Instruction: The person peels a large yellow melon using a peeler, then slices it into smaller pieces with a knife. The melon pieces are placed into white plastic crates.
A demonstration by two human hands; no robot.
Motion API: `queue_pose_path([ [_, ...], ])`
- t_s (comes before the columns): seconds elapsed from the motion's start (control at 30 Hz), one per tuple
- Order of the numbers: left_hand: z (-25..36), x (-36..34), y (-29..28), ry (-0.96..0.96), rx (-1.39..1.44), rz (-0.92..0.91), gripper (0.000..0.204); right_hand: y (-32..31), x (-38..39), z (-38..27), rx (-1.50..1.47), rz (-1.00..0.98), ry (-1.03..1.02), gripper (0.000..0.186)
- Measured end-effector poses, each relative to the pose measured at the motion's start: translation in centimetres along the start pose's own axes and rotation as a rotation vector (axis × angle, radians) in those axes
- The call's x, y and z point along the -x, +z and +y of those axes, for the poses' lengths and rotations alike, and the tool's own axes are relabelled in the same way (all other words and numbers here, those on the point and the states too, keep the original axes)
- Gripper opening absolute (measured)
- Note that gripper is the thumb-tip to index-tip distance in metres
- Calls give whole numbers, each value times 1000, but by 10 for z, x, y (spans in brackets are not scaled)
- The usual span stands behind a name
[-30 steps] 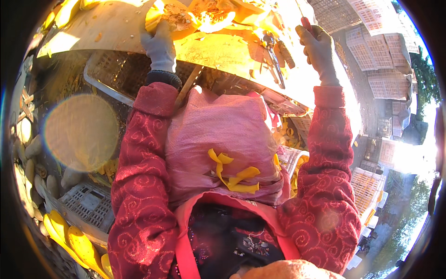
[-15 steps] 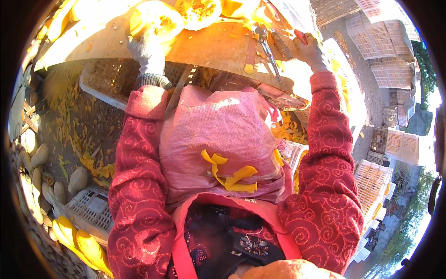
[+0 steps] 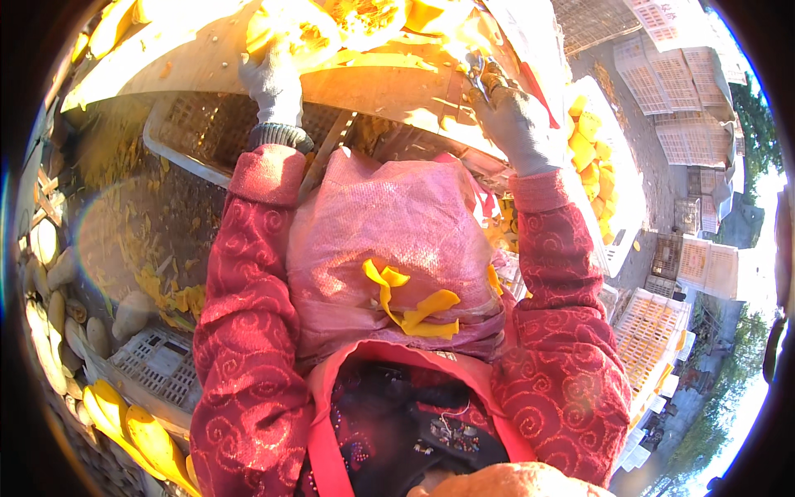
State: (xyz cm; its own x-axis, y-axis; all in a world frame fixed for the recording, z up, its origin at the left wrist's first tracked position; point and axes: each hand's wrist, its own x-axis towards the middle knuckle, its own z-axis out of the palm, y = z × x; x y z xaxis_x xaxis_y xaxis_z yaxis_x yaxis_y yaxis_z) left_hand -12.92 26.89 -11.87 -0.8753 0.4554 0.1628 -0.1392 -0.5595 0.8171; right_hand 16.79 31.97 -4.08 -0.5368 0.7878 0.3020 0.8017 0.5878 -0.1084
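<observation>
My left hand (image 3: 273, 87), in a grey glove, grips the lower side of a cut orange squash half (image 3: 290, 31) on the wooden board (image 3: 364, 87). Glare washes out much of the fruit. Beside it lies another cut squash piece (image 3: 368, 18). My right hand (image 3: 513, 120), also gloved, is closed at the board's right part around a metal hand tool (image 3: 476, 70); the fingers hide most of it, so its exact kind does not show. A red-handled item (image 3: 538, 87) lies just right of that hand, at the board's edge.
A pink cloth (image 3: 389, 240) with yellow peel strips (image 3: 414, 311) covers my lap. Plastic crates stand under the board (image 3: 190, 137) and at the lower left (image 3: 157, 364). Orange chunks (image 3: 592, 157) fill a container at right. Whole pale squashes (image 3: 50, 331) pile at left; stacked crates (image 3: 662, 74) stand beyond.
My right hand has let go of the red-handled item and moved left onto the tools on the board, taking hold of one. My left hand and the squash half shifted slightly right.
</observation>
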Motion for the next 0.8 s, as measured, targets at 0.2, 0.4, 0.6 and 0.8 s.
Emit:
queue_pose_path([
  [0.2, 3, 2, -4, -47, -65, 32, 33, 10, -8, 2, 166, -188, 66, 38],
  [0.4, -12, -6, -10, -4, -82, 15, 32, 7, -21, 5, 191, -275, 90, 35],
  [0.6, -21, -10, -13, -44, -33, 22, 32, 23, -23, 28, -827, -141, 413, 18],
  [0.8, -7, 1, -4, 110, 108, -64, 27, -4, -24, -67, -1254, -298, 358, 29],
])
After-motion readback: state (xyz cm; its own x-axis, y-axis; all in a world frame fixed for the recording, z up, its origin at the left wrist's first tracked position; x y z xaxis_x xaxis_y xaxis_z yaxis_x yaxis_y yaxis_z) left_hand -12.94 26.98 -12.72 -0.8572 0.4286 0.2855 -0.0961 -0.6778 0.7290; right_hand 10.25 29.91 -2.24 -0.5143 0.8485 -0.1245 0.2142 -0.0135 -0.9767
